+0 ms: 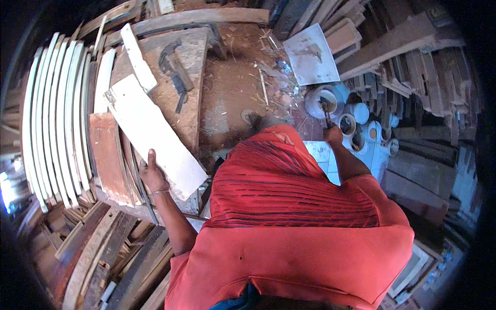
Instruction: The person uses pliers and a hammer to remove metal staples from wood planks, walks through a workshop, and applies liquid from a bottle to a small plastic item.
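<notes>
Left hand (pixel 151 174): fingers closed over the near edge of the white board (pixel 155 135), holding it down near its lower end.
White board: long, flat and painted white, lying slantwise across the tabletop (pixel 192 77) from the far left toward the near right corner, its near end past the tabletop's edge.
Right hand (pixel 333 135): closed round the handle of a brush (pixel 325 109), arm stretched out to the right, well apart from the tabletop.
Brush: held nearly upright, its head down in the white tub (pixel 324 99); the bristles are too small to make out.
White tub: round and open, on the floor (pixel 232 88) to the right of the tabletop, beside several smaller round tins (pixel 360 112) with white rims.
Tabletop: worn brown wood, dusty, with a hammer (pixel 174 64) lying near its far edge and a second, narrower white strip (pixel 138 57) at the far left corner.
Brown board (pixel 106 155): lies along the tabletop's left edge, partly under the white board.
Curved white slats (pixel 54 113): stacked on edge to the left of the tabletop, just beside it.
Flat white panel (pixel 311 54): on the floor beyond the tub, stained in the middle.
Timber (pixel 392 46): dark planks piled at the right and lower left of the view.
Floor: reddish earth strewn with shavings and scraps.
</notes>
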`<state>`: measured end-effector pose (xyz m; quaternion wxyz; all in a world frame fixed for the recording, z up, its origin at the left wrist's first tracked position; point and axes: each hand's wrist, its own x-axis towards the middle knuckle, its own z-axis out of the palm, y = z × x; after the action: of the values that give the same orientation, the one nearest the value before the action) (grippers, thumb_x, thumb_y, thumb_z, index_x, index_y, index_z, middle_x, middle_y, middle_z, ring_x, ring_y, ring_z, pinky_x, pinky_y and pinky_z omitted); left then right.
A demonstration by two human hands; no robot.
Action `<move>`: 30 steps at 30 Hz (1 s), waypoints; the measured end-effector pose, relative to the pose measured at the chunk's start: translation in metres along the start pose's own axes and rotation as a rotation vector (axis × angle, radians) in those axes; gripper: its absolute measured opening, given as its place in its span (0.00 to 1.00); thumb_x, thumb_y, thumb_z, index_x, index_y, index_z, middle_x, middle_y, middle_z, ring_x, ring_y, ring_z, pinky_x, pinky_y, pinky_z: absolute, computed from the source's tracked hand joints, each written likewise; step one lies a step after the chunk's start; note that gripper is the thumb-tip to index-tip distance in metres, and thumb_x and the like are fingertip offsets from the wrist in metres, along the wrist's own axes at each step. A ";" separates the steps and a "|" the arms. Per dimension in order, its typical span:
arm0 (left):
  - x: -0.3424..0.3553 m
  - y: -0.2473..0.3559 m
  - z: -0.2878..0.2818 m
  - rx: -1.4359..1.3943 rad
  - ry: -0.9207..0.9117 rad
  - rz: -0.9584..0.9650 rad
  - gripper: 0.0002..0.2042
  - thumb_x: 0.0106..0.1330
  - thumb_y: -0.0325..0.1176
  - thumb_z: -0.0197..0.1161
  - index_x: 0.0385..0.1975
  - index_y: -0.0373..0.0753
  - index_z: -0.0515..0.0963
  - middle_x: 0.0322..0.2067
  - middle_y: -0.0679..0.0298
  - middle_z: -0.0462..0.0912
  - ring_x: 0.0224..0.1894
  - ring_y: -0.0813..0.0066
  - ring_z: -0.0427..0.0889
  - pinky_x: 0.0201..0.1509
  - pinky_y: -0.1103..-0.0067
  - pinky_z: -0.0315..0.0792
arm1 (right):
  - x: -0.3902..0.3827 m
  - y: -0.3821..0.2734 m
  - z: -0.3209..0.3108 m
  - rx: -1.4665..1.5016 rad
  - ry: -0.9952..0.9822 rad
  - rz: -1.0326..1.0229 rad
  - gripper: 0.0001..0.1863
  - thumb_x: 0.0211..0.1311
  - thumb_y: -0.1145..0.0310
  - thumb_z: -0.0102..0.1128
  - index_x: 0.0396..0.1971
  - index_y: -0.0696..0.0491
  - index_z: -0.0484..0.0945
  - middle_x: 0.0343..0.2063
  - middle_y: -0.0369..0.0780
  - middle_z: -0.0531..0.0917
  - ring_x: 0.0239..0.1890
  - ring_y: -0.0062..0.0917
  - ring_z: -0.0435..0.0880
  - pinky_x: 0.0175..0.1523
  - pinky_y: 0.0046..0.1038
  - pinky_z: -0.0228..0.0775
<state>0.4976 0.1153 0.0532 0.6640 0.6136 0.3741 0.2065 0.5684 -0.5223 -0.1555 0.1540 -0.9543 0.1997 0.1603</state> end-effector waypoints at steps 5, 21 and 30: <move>0.011 0.017 0.034 0.027 -0.025 -0.030 0.14 0.68 0.32 0.69 0.46 0.27 0.80 0.44 0.59 0.85 0.42 0.72 0.83 0.49 0.76 0.77 | 0.034 0.021 -0.023 -0.138 0.033 0.364 0.24 0.62 0.53 0.58 0.57 0.45 0.79 0.62 0.47 0.78 0.67 0.46 0.73 0.65 0.55 0.63; 0.107 0.058 0.075 0.395 0.190 0.101 0.17 0.60 0.35 0.72 0.44 0.29 0.84 0.36 0.54 0.88 0.38 0.65 0.86 0.46 0.73 0.77 | 0.158 -0.076 0.071 -0.584 -0.255 -0.386 0.17 0.59 0.55 0.57 0.40 0.49 0.88 0.43 0.43 0.88 0.42 0.38 0.89 0.45 0.39 0.81; 0.217 0.085 0.171 0.627 0.303 0.852 0.22 0.58 0.42 0.73 0.49 0.38 0.84 0.47 0.45 0.83 0.50 0.45 0.80 0.57 0.60 0.73 | 0.178 -0.181 0.075 -0.102 -0.203 -0.730 0.16 0.59 0.57 0.67 0.26 0.56 0.80 0.24 0.52 0.83 0.30 0.56 0.83 0.35 0.49 0.74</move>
<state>0.7791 0.1753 0.0769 0.2457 0.8425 0.2274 0.4220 0.7824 -0.3964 -0.2471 0.1720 -0.9484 -0.1780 0.1984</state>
